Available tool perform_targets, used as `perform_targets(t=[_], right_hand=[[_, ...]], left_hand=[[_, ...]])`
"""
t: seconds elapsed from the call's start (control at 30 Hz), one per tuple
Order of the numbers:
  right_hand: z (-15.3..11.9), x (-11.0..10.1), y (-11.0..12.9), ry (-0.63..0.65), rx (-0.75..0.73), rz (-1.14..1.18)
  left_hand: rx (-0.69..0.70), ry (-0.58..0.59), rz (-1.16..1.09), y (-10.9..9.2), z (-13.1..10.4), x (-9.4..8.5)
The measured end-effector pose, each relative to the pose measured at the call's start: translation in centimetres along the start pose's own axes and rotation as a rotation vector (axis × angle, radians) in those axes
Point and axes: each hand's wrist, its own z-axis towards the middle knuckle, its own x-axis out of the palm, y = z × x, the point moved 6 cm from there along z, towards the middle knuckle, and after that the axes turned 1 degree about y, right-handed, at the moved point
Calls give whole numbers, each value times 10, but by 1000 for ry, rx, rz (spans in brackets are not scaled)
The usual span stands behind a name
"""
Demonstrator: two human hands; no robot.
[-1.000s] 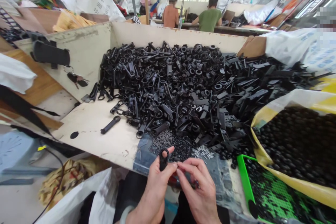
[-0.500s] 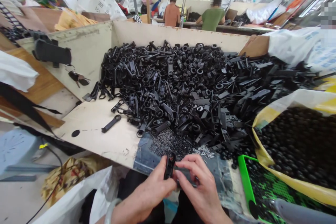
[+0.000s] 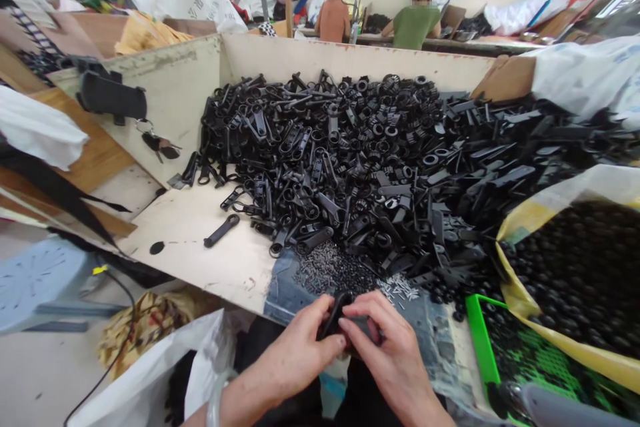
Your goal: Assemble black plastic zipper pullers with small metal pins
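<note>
My left hand point(image 3: 313, 337) is closed round a black plastic part point(image 3: 334, 315), held upright but tilted at the table's front edge. From the right, my right hand point(image 3: 383, 333) touches the part's side with bent thumb and fingertips pinched together; anything between them is too small to make out. Just beyond both hands, small metal pins point(image 3: 400, 288) and tiny black pieces point(image 3: 345, 275) lie on a dark blue mat point(image 3: 287, 290). Behind them rises a big heap of black plastic parts point(image 3: 310, 147). One loose black part point(image 3: 221, 231) lies on the pale board at the left.
A green tray point(image 3: 480, 340) and a yellow-edged bag point(image 3: 515, 293) of black pieces stand at the right. Low wooden walls point(image 3: 350, 57) border the table. Keys point(image 3: 161, 145) hang at the left. A white bag point(image 3: 145, 373) is below left. Two people sit far behind.
The black part has turned in my left hand, showing a different, smoother side. Both hands stay close together. The whole view has shifted slightly, with the scene now farther right.
</note>
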Motion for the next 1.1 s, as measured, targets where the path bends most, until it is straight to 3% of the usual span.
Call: perform_targets(t=[0.1,0.23,0.5,0.8,0.93,1.1], right_hand=[[-4,3,-4,-12,41,25],[-12,7,-14,-37,135,64],[-21,13,-35,-56,387,271],[-19,9,-34,-155,400,311],[-20,11,-38,-158,440,345],[-18,6,-26,-227,267,194]], left_hand=[[61,16,-39,-7,2,3],[40,37,-111,-4,5,5],[73,66,1,-5,0,1],[148,88,-72,-16,4,6],[133,95,-102,-11,8,9],[95,33,-118,-3,10,11]])
